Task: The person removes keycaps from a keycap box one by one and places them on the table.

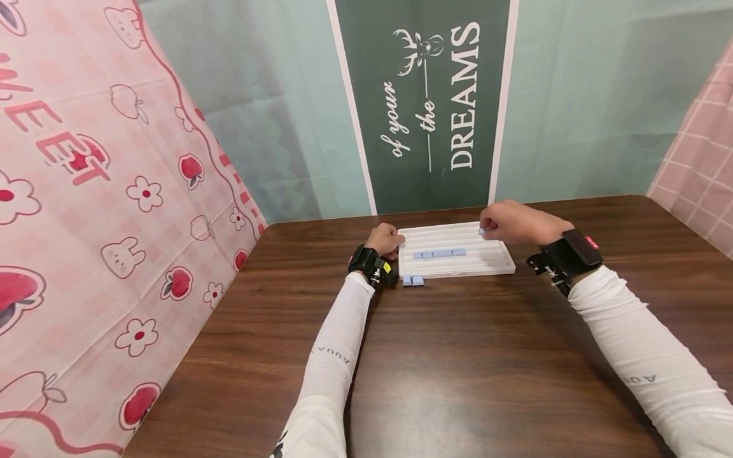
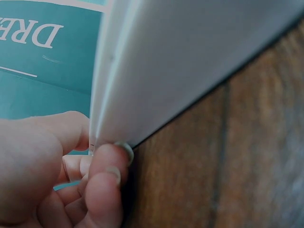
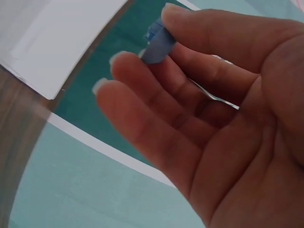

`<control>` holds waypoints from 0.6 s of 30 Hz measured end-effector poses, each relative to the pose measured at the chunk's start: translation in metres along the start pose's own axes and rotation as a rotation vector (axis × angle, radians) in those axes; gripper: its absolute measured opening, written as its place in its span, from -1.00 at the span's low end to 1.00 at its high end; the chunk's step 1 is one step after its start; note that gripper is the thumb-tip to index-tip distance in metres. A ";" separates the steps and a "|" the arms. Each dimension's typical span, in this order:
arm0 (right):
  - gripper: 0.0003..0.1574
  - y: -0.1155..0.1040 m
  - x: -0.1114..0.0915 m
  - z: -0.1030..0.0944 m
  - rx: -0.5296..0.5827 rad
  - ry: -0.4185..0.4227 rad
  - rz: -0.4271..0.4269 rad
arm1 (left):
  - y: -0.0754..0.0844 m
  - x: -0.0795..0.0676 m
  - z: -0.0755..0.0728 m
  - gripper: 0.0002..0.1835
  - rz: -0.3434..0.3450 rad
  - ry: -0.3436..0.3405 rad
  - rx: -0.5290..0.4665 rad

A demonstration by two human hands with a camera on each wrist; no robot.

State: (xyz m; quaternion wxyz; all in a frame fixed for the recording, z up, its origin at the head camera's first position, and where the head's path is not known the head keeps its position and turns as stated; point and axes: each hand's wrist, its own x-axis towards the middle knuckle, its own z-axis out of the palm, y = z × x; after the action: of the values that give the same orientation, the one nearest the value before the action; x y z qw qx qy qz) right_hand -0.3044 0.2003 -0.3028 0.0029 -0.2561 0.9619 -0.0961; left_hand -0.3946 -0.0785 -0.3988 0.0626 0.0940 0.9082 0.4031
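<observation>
The left hand (image 1: 385, 240) gripped a ridged white tray (image 1: 489, 261) bearing a blue keycap row (image 1: 442, 254); the right hand (image 1: 520, 222) pinched a single keycap (image 1: 483, 231); two loose keycaps (image 1: 413, 281) lay just beside the tray.

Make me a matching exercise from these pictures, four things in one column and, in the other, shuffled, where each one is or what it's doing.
1. Left hand
2. Right hand
3. Pair of blue keycaps
4. Row of blue keycaps

A. Lying inside the white tray
B. Pinching a single keycap
C. On the table, just outside the tray
D. Gripping the tray's edge

Pairs: 1-D, 2-B, 3-C, 4-A
</observation>
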 end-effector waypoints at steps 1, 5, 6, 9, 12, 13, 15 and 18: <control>-0.84 -0.001 -0.002 -0.002 0.000 -0.002 0.001 | 0.000 0.000 0.000 -0.67 0.000 -0.003 0.001; -0.86 -0.007 -0.007 -0.010 0.001 -0.015 0.002 | 0.001 0.001 0.000 -0.67 -0.007 -0.009 0.001; -0.86 -0.010 -0.009 -0.011 0.000 -0.014 -0.002 | 0.001 0.001 0.000 -0.67 -0.007 -0.011 0.000; -0.90 -0.017 -0.014 -0.017 -0.010 -0.017 -0.017 | 0.002 0.001 0.000 -0.66 -0.002 -0.013 0.002; -0.94 -0.026 -0.020 -0.022 -0.022 -0.024 -0.029 | 0.002 0.001 0.000 -0.67 -0.005 -0.011 0.007; -0.95 -0.030 -0.022 -0.024 -0.024 -0.029 -0.031 | 0.002 0.001 0.001 -0.67 -0.005 -0.008 0.010; -0.95 -0.037 -0.026 -0.028 -0.028 -0.037 -0.033 | 0.002 0.000 0.001 -0.67 0.001 -0.002 0.011; -0.93 -0.049 -0.032 -0.033 -0.025 -0.049 -0.038 | 0.002 -0.002 0.001 -0.66 0.018 0.008 0.013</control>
State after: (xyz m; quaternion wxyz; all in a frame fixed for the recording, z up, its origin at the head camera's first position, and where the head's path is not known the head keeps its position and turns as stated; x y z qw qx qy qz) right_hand -0.2547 0.1808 -0.2624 0.0217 -0.2765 0.9576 -0.0779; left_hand -0.3922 -0.0770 -0.3983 0.0547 0.1009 0.9101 0.3982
